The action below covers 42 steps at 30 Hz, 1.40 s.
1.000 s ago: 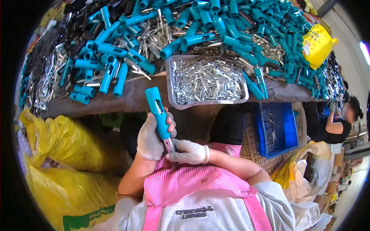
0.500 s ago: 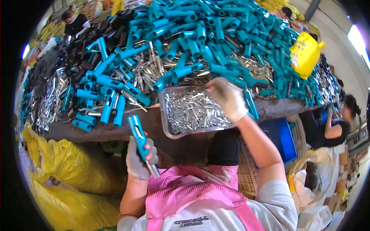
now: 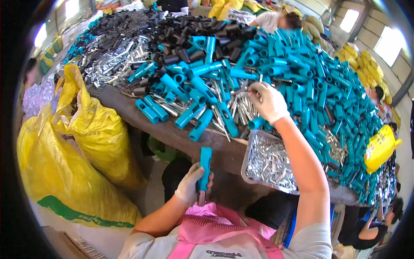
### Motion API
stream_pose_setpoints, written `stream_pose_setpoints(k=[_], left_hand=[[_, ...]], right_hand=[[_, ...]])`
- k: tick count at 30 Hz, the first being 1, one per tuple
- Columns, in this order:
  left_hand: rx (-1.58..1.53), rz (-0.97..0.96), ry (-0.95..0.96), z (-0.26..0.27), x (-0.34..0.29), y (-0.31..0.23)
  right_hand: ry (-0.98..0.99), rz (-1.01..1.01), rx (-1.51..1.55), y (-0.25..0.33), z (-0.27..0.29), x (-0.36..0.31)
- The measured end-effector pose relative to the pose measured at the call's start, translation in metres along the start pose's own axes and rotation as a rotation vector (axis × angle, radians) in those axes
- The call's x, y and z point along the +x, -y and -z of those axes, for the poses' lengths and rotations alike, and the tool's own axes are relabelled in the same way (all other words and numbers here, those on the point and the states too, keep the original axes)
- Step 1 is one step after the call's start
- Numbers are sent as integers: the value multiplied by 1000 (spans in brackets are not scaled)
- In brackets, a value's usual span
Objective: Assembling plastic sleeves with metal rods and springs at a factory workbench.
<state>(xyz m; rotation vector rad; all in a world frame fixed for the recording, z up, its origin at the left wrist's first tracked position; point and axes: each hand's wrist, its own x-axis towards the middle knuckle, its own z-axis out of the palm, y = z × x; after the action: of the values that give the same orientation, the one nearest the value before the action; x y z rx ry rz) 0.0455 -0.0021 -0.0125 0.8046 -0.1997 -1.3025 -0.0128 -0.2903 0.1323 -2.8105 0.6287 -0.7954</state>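
With left hand [image 3: 189, 185] clamped on teal tube [image 3: 205, 162], right hand [image 3: 272, 104] at one o'clock from it — can't tell if pinching — could topple piled tubes [image 3: 243, 73] by brushing.

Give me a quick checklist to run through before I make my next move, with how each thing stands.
1. Left hand gripping the teal tube: ok.
2. Metal end showing below the tube: ok.
3. Right hand at the pile of silver rods: ok.
4. A part held in the right fingertips: cannot tell.
5. Tray stocked with small silver pins: ok.
6. Tray fully in view: not ok, the right forearm hides some of it.
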Motion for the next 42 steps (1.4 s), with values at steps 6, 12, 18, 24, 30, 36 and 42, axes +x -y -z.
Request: stream_pose_setpoints(k=[6, 12, 18, 24, 30, 36, 42], left_hand=[[0, -36, 101, 26, -16, -4], [70, -46, 96, 33, -19, -12], [365, -232, 3, 30, -13, -27], [734, -443, 109, 18, 3, -31], [1105, -666, 160, -31, -10, -37], [1284, -715, 170, -49, -25, -18], [1345, -655, 221, -62, -31, -11]], right_hand=[[-339, 83, -556, -17, -53, 126], [-187, -254, -715, -31, -72, 168], [-108, -144, 452, -2, -23, 103], [143, -128, 1044, 34, 20, -52], [157, 18, 1028, 37, 45, -137], [167, 46, 1116, 43, 61, -182], [81, -180, 1240, 53, 61, -219]])
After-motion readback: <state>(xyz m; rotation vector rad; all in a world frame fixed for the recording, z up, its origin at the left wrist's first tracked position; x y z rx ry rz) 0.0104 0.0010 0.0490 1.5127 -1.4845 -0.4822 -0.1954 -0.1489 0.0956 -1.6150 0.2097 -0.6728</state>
